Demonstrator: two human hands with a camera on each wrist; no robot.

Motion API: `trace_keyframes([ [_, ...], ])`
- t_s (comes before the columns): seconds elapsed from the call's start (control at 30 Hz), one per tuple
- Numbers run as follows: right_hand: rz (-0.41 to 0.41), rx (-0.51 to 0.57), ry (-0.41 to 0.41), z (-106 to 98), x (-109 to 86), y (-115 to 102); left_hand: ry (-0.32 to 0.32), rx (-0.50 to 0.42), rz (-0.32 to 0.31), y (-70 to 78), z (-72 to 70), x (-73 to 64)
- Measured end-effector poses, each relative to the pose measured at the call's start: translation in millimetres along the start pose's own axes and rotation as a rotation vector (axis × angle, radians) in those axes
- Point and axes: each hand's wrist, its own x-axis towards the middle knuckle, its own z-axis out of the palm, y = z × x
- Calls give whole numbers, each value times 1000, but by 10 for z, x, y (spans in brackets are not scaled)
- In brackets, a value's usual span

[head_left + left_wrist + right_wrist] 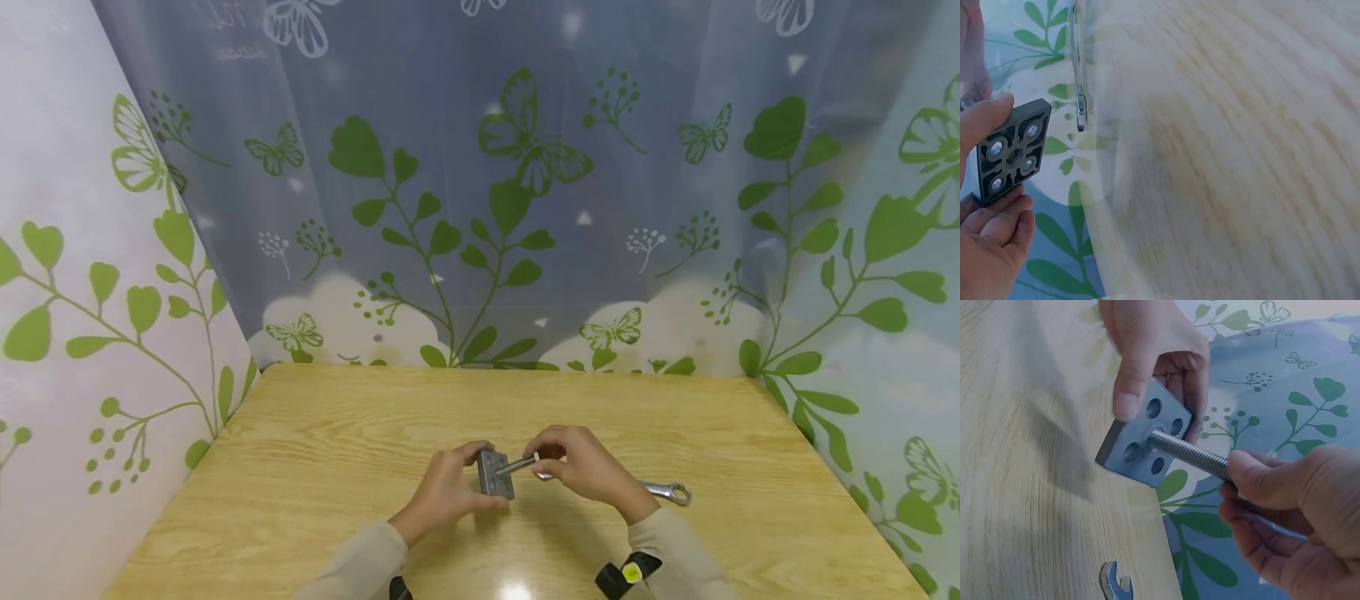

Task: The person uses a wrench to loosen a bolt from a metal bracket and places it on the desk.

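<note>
My left hand (pixel 446 487) grips a square grey metal plate (pixel 492 477) by its edges, thumb on one side and fingers on the other. One face of the plate (pixel 1144 440) has several round holes; the opposite face (pixel 1015 150) is ribbed, with shiny round metal spots around a threaded centre hole. A threaded rod (pixel 1191 453) stands out from the plate's middle, one end at the centre hole. Thumb and fingers of my right hand (pixel 588 467) pinch the rod's other end, which they hide. Both hands hold the joined pieces above the table.
A combination wrench (pixel 671 492) lies on the wood-grain table (pixel 360 425), partly hidden behind the right hand. Its open end (pixel 1113 584) shows in the right wrist view. Curtains (pixel 450 233) printed with leaves and butterflies stand at the table's back and sides.
</note>
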Motion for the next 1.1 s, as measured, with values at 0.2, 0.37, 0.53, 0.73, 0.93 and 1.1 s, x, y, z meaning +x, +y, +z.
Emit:
trace_keyframes([
  [0.2,-14,26,23,-6,-9,1,-3,-23,-9,17,-17,13],
  [0.37,-16,52,31,11,-24,22,-10,-15,-12,21,-17,0],
  [0.53,28,81,-13,29,-35,67,-7,-2,-9,2,-10,-19],
  [0.73,153,207,-81,40,-43,94,-4,3,-18,-24,0,-39],
  [0.93,211,235,-53,70,-36,57,-9,0,-17,-24,5,-25],
  [1.1,190,162,-48,70,-27,44,-17,19,-15,-32,8,-20],
])
